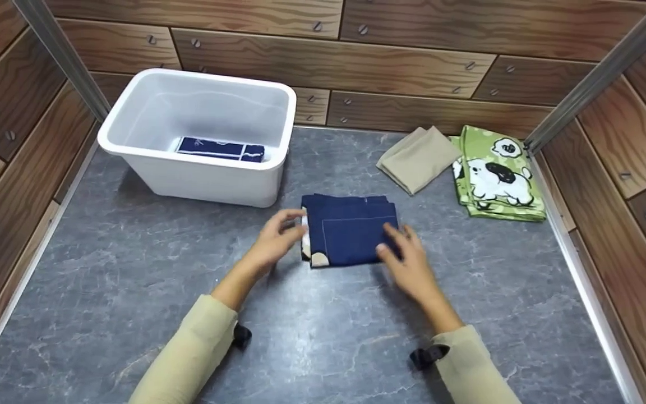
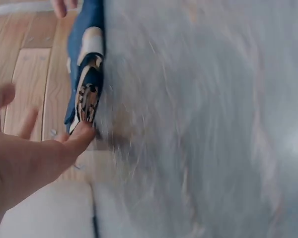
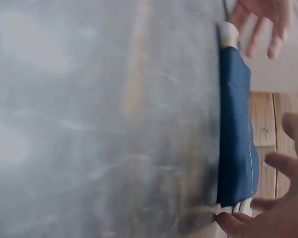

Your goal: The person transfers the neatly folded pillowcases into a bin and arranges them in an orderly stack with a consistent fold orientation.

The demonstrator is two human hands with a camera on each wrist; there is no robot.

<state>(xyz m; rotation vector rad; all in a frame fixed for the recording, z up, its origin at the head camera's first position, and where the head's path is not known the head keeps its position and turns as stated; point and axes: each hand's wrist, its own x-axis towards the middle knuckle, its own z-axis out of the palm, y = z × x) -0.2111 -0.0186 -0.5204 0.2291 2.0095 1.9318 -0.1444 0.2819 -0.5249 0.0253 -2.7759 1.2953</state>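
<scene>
A folded navy cloth point(image 1: 351, 233) with thin white lines and a pale patterned edge lies flat on the grey marbled surface. My left hand point(image 1: 275, 238) is at its left edge, fingers spread and loosely bent; in the left wrist view a finger point(image 2: 82, 139) reaches the cloth's layered patterned edge point(image 2: 89, 94). Over the right edge is my right hand point(image 1: 410, 261), its fingers parted. The right wrist view shows the right fingers point(image 3: 280, 166) spread around the end of the navy cloth point(image 3: 236, 134), pinching nothing.
A white bin point(image 1: 216, 182) stands at the back left with a folded navy cloth point(image 1: 216, 148) inside. At the back right lie a folded beige cloth point(image 1: 418, 160) and a folded green cloth point(image 1: 499, 179) with a cartoon animal print. Wood-patterned walls point(image 1: 328, 50) surround the surface.
</scene>
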